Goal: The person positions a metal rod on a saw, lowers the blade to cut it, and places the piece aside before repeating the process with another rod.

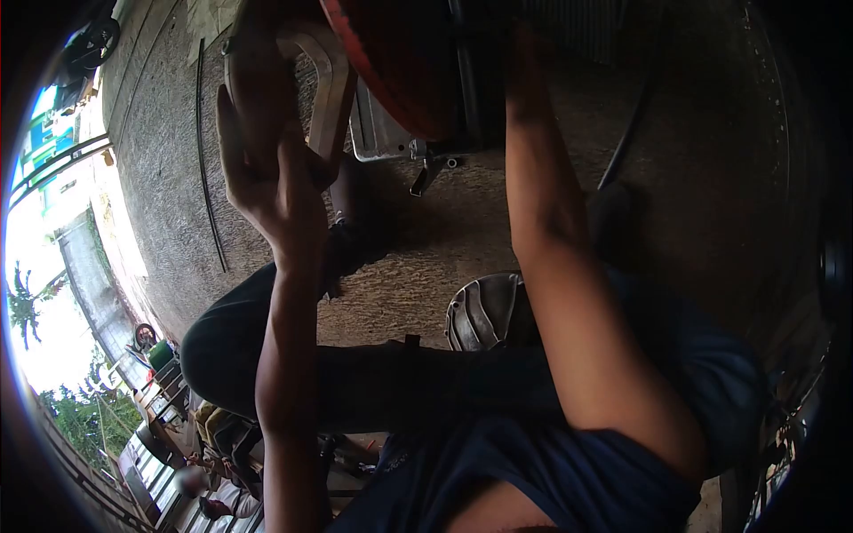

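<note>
My left hand [277, 191] reaches forward at the upper left, right beside a curved metal frame [330, 75]. One digit points away from me along its outer side; the other fingers merge into a dark, blurred brown shape, so I cannot tell whether they hold it. My right hand [526, 49] is lost in shadow at the top, close to a dark upright bar [466, 71] and a large rounded red part [382, 71]. Below the red part are a grey metal plate [373, 129] and a small bracket [426, 173].
A ribbed metal cover [482, 311] lies on the rough floor [391, 293] by my bent leg [240, 346]. A thin dark rod [209, 169] lies at the left, and a hose [626, 138] at the right. Another person [227, 502] is at the lower left.
</note>
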`<state>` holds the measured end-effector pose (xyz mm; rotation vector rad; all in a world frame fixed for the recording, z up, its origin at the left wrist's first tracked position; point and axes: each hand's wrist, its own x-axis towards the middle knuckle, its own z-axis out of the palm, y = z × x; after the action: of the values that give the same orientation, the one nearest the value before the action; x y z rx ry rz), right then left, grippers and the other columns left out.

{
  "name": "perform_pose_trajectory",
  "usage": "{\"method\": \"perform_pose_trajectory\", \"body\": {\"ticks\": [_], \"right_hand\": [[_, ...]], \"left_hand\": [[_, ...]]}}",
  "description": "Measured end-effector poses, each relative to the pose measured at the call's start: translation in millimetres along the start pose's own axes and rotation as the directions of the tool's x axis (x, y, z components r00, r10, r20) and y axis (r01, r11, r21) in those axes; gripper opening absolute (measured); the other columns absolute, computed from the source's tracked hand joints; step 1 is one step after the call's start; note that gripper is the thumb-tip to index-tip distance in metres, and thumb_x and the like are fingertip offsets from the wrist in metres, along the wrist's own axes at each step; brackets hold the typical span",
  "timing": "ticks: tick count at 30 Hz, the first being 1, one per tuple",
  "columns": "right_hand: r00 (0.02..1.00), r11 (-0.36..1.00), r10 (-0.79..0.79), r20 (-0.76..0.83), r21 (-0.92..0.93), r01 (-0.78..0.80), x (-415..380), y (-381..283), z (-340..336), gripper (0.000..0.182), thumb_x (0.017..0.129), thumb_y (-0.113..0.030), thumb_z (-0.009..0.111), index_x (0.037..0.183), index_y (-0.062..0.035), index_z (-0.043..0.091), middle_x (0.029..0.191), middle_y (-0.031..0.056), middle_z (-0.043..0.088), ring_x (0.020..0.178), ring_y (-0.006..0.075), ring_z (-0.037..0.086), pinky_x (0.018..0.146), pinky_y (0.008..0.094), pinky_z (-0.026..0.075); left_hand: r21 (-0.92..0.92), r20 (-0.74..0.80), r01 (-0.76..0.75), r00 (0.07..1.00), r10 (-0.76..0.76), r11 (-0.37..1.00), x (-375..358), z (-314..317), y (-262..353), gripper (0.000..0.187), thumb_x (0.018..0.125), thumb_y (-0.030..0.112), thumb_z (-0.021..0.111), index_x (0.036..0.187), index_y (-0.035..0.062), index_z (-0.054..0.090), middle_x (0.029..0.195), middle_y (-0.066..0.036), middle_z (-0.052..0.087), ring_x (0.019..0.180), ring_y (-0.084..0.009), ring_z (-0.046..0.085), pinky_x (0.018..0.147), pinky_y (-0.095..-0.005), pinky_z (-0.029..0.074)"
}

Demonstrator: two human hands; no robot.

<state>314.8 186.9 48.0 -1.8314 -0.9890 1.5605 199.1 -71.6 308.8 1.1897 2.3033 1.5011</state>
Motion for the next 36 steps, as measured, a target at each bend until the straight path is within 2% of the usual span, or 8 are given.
{"method": "perform_pose_trajectory", "body": {"ticks": [9, 11, 15, 18, 23, 27, 30, 36], "right_hand": [[1.0, 1.0, 0.004, -0.006, 0.021, -0.004, -1.5, -2.4, 0.9, 0.057, 0.09, -0.037, 0.064, 0.13, 0.0024, 0.056, 0.125, 0.017, 0.065, 0.11, 0.0298, 0.064, 0.089, 0.0448, 0.053], [1.0, 1.0, 0.006, -0.008, 0.025, -0.006, -1.5, -2.0, 0.9, 0.057, 0.09, -0.037, 0.064, 0.13, 0.0024, 0.056, 0.124, 0.017, 0.065, 0.11, 0.0298, 0.064, 0.089, 0.0448, 0.054], [1.0, 0.999, 0.01, -0.009, 0.034, -0.009, -1.5, -1.3, 2.7, 0.057, 0.09, -0.036, 0.064, 0.13, 0.0025, 0.057, 0.124, 0.017, 0.065, 0.11, 0.0297, 0.064, 0.089, 0.0449, 0.054], [1.0, 0.999, 0.011, -0.011, 0.042, -0.011, -0.9, -2.0, 2.9, 0.056, 0.09, -0.036, 0.065, 0.13, 0.0025, 0.057, 0.124, 0.017, 0.065, 0.109, 0.0297, 0.064, 0.089, 0.045, 0.054], [1.0, 0.998, 0.016, -0.014, 0.056, -0.016, -1.8, -2.1, 3.9, 0.056, 0.089, -0.036, 0.065, 0.13, 0.0026, 0.057, 0.123, 0.0171, 0.065, 0.109, 0.0297, 0.065, 0.088, 0.045, 0.054], [1.0, 0.998, 0.018, -0.019, 0.066, -0.017, -1.5, -3.0, 3.0, 0.056, 0.089, -0.035, 0.066, 0.129, 0.0027, 0.057, 0.123, 0.0171, 0.065, 0.109, 0.0297, 0.065, 0.088, 0.0451, 0.054], [0.999, 0.997, 0.022, -0.025, 0.07, -0.02, -0.2, -1.4, 0.4, 0.056, 0.089, -0.035, 0.066, 0.129, 0.0027, 0.057, 0.123, 0.0171, 0.066, 0.108, 0.0296, 0.065, 0.088, 0.0451, 0.055], [0.999, 0.996, 0.029, -0.033, 0.086, -0.026, 0.4, -0.3, -1.3, 0.056, 0.089, -0.035, 0.067, 0.129, 0.0028, 0.057, 0.122, 0.0171, 0.066, 0.108, 0.0296, 0.065, 0.087, 0.0452, 0.055]], "left_hand": [[-0.042, 0.002, -0.031, 1.0, 0.031, 0.999, 0.3, 0.4, -3.1, 0.071, 0.088, 0.01, 0.064, 0.151, -0.0034, 0.034, 0.142, -0.025, 0.05, 0.125, -0.0284, 0.055, 0.102, -0.0386, 0.046], [0.048, 0.011, -0.068, 0.998, 0.068, 0.997, -0.2, -1.5, -6.9, 0.065, 0.092, 0.005, 0.056, 0.153, -0.0028, 0.032, 0.114, -0.013, 0.064, 0.078, -0.0084, 0.057, 0.072, -0.0237, 0.046], [0.024, 0.008, -0.037, 0.999, 0.037, 0.999, -1.0, 2.9, 4.8, 0.065, 0.093, 0.005, 0.056, 0.153, -0.0028, 0.033, 0.11, -0.012, 0.065, 0.077, -0.0082, 0.057, 0.072, -0.0238, 0.046], [0.046, -0.004, -0.104, 0.995, 0.104, 0.994, 1.5, 1.1, -3.2, 0.065, 0.093, 0.006, 0.057, 0.153, -0.0027, 0.032, 0.11, -0.012, 0.065, 0.079, -0.0086, 0.058, 0.072, -0.0239, 0.046], [0.019, 0.004, -0.097, 0.995, 0.096, 0.995, 1.0, 0.7, -5.0, 0.066, 0.093, 0.006, 0.057, 0.153, -0.0021, 0.032, 0.121, -0.016, 0.063, 0.086, -0.0105, 0.06, 0.077, -0.0248, 0.048], [0.048, -0.014, -0.129, 0.991, 0.13, 0.991, 2.4, 3.2, -3.4, 0.066, 0.093, 0.006, 0.057, 0.153, -0.0021, 0.032, 0.122, -0.016, 0.063, 0.086, -0.0109, 0.061, 0.078, -0.0251, 0.048], [0.062, -0.01, -0.153, 0.988, 0.154, 0.986, 2.1, 1.6, -6.2, 0.066, 0.092, 0.006, 0.057, 0.153, -0.0021, 0.032, 0.121, -0.016, 0.063, 0.085, -0.0104, 0.06, 0.076, -0.0247, 0.048], [0.049, -0.006, -0.103, 0.995, 0.104, 0.993, 1.5, 3.2, -0.3, 0.065, 0.093, 0.003, 0.055, 0.153, -0.0035, 0.031, 0.114, -0.015, 0.065, 0.074, -0.008, 0.056, 0.068, -0.0232, 0.045]]}}
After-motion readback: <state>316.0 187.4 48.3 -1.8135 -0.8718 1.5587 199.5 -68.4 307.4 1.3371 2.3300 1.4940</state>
